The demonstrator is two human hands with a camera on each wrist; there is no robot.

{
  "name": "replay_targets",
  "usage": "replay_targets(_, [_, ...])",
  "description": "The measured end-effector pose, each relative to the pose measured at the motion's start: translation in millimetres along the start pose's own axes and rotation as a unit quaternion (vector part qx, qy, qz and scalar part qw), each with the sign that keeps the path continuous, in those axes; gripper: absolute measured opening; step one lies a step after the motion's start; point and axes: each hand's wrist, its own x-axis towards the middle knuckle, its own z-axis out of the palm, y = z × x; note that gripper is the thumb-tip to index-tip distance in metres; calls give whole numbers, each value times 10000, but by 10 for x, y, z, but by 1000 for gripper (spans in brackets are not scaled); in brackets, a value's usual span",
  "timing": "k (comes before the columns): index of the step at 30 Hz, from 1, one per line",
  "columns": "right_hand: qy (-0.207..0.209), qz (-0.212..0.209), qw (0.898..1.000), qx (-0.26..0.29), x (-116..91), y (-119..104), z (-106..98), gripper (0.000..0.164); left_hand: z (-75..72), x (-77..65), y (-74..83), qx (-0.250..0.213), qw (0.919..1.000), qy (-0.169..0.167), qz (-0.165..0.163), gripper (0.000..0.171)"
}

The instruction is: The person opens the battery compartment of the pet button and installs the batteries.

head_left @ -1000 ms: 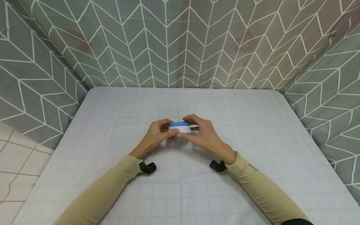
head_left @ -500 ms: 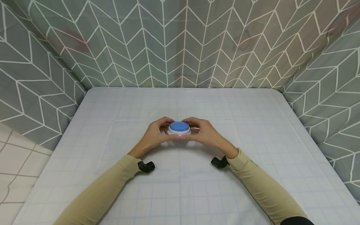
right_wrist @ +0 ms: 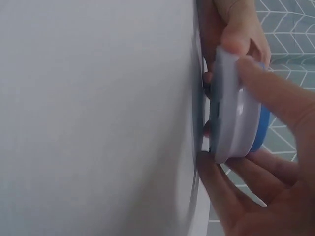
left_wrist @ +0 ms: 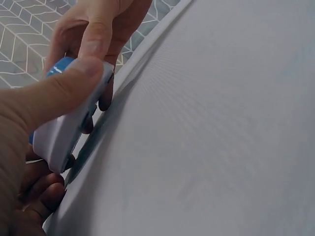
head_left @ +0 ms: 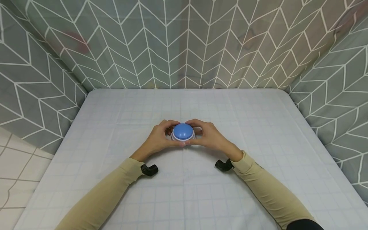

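Note:
Held between both hands is a round push button [head_left: 183, 131] with a blue domed top and a white base. My left hand [head_left: 157, 138] grips its left side, thumb on the near rim and fingers round the far side. The right hand [head_left: 210, 137] holds the other side the same way, and the thumb tips almost meet at the front. In the left wrist view the white side of the button [left_wrist: 54, 140] shows, tilted, with fingertips under it. A narrow gap separates the base of the button [right_wrist: 227, 108] from the tabletop in the right wrist view.
A white table [head_left: 184, 191] with a faint grid cloth spreads under the hands. Grey curtains [head_left: 184, 44] with a white chevron pattern stand behind and at both sides. Pale floor tiles [head_left: 20, 169] show at the left. Black wrist mounts [head_left: 149, 170] sit on both cuffs.
The button has tipped so its blue top, first seen edge-on, now faces up toward the head camera. Both thumbs have come down to its near rim, and the hands stay in nearly the same place.

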Motion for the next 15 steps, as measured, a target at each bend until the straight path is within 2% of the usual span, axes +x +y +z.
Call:
replay_targets(8, [83,-177,9960,-871,11,-22,20,72,11,10,11,168,9998,-91,27,77])
replay_targets(15, [55,-45,9951,-991,7,-14,32,71,43,49,-12,431,9985,-150,309,80])
